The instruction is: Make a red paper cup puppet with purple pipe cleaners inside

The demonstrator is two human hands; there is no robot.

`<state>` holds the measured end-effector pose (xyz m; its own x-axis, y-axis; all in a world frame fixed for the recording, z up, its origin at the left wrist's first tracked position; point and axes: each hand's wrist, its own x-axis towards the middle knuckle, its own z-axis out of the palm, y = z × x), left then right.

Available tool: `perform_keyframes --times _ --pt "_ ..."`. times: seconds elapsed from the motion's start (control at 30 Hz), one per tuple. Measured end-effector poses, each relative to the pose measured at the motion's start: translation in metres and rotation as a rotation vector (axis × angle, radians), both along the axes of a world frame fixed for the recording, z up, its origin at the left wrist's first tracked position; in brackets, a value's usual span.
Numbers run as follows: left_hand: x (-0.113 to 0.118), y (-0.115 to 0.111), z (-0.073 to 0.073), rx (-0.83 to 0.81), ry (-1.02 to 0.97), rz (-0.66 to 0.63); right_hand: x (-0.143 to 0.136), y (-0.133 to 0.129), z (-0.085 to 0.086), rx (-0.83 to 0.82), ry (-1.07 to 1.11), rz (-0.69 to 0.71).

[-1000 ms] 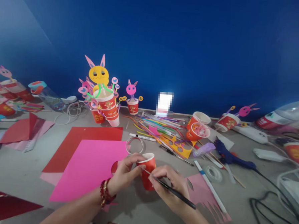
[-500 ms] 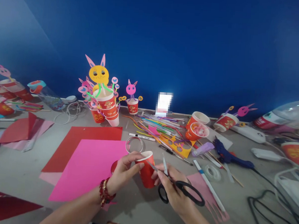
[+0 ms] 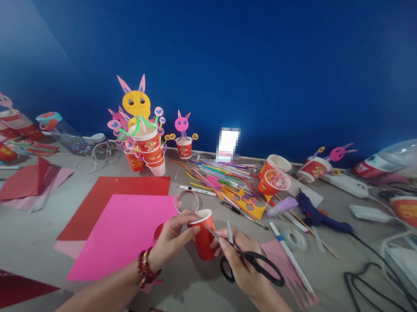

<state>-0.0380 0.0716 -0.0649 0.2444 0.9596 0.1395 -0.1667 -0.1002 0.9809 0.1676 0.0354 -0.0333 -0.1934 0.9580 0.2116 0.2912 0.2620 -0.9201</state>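
Observation:
A red paper cup (image 3: pixel 204 242) with a white rim is tilted slightly between my hands, low in the middle of the view. My left hand (image 3: pixel 176 231), with a beaded bracelet at its wrist, grips the cup's rim from the left. My right hand (image 3: pixel 240 255) is wrapped round black-handled scissors (image 3: pixel 264 268). The blades are parted and point up and left, one of them in front of the cup's side. Fingertips of my right hand are at the cup's lower right side. A bright pink sheet (image 3: pixel 120 235) lies left of the cup.
Behind the cup lie a tape roll (image 3: pixel 187 201), a white marker (image 3: pixel 197 191) and several pipe cleaners. Stacked cups with a yellow rabbit face (image 3: pixel 136 104) stand at back left. To the right are a blue glue gun (image 3: pixel 322 217), a black cable (image 3: pixel 373 271) and a plastic bottle (image 3: pixel 397 156).
The whole view has shifted very slightly. Both hands keep their holds on the cup and the scissors, and the scissors remain parted.

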Motion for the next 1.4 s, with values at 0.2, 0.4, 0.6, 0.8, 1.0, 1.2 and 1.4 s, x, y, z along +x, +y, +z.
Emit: perform_keyframes --times 0.2,0.4,0.6,0.8,1.0,1.2,1.4 --pt "0.0 0.001 0.006 0.181 0.043 0.01 0.002 0.0 0.001 0.029 -0.029 0.01" --pt "-0.001 0.002 0.022 0.31 0.196 0.031 0.0 -0.002 -0.007 -0.092 0.098 0.027" --pt "-0.005 0.003 0.02 0.436 0.33 0.059 -0.011 -0.003 -0.014 -0.245 0.418 0.011" --pt "-0.005 0.002 0.016 0.611 0.463 0.132 -0.02 -0.002 -0.01 -0.268 0.485 -0.05" --pt "-0.003 -0.002 0.019 0.815 0.722 0.205 -0.027 -0.001 -0.005 -0.373 0.634 -0.104" --pt "0.003 -0.005 0.029 0.804 0.831 0.236 -0.028 0.001 -0.003 -0.418 0.752 -0.156" --pt "0.015 0.014 0.057 0.832 0.86 0.169 -0.016 0.011 0.002 -0.403 0.815 -0.211"
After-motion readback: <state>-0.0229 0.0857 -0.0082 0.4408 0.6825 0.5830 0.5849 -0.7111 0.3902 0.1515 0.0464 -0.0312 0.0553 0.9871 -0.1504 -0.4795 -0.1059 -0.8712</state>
